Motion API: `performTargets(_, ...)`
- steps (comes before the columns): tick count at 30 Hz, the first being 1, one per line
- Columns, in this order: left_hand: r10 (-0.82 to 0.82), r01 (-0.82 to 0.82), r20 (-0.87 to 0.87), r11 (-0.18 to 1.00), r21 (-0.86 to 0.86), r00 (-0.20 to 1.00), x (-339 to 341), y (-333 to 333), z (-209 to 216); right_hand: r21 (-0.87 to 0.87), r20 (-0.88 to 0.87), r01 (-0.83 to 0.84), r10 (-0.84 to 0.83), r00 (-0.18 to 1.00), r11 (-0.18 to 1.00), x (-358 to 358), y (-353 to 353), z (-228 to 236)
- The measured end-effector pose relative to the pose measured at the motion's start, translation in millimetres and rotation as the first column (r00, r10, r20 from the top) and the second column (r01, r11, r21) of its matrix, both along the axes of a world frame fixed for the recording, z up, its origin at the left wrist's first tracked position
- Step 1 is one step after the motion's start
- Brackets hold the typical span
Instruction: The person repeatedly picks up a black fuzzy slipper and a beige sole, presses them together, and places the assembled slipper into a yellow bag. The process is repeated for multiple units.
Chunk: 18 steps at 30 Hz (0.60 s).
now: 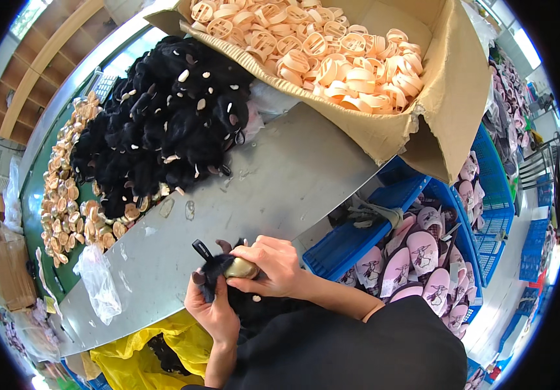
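Just above my lap, my left hand (213,315) is closed on a small black furry plush piece (213,265) with a black loop and small brownish ear-like tips. My right hand (272,265) pinches a shiny gold dome-shaped piece (242,268) against the plush piece's right side. Whether the two are joined cannot be seen, as my fingers cover the contact. More black fur shows below my hands. On the table ahead lies a heap of similar black furry pieces (156,130) with white and brown bits. Left of it spreads a pile of gold-and-peach shells (65,208).
A cardboard box (371,133) of peach plastic rings (358,71) stands on the metal table (273,172). Blue crates (358,244) with pink slippers (423,253) are at the right. A clear plastic bag (101,283) and a yellow bag (133,354) lie at the left.
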<state>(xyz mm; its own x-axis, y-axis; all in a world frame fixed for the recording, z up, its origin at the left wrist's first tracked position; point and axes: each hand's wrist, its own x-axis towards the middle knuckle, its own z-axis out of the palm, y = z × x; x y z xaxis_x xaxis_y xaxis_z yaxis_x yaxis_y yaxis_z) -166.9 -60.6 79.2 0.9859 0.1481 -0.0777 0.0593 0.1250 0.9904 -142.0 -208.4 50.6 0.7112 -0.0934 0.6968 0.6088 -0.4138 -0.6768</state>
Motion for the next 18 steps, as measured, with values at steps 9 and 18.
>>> performTargets(9,-0.176,0.156,0.037,0.939,0.307,0.984,9,-13,0,-0.167,-0.174,0.175,-0.204,0.963,0.970,2,-10,-1)
performTargets(18,-0.222,0.216,0.011,0.938,-0.270,0.975,24,45,-1,-0.021,-0.241,-0.129,0.120,0.963,0.991,10,31,14)
